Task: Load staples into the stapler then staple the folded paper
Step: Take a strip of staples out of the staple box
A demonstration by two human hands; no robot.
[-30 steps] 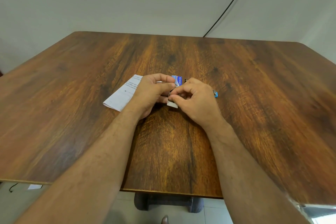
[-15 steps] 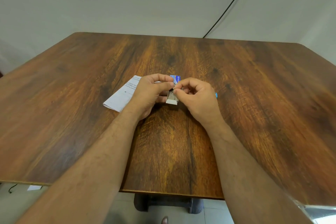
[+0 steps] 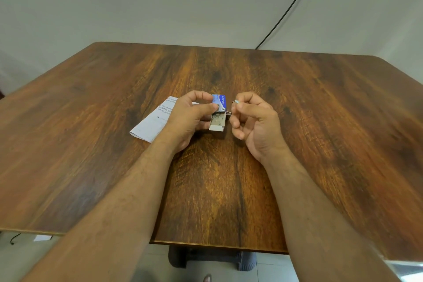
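Observation:
My left hand [image 3: 191, 117] grips a small blue staple box [image 3: 219, 103] above the table's middle. Its white inner tray [image 3: 217, 122] is slid out toward me, with loose staples showing inside. My right hand [image 3: 254, 121] is just right of the box, and its thumb and forefinger pinch a short strip of staples [image 3: 235, 101]. The folded paper [image 3: 153, 125] with printed text lies flat on the table, partly under my left hand. The stapler is hidden behind my right hand.
The wooden table [image 3: 229, 190] stretches wide on all sides of my hands. A black cable [image 3: 286, 11] runs down the wall behind the far edge. A table base and tiled floor show below the near edge.
My right hand has pulled away to the right of the box with a strip of staples pinched in it. The box's tray now shows open. My left hand kept its hold.

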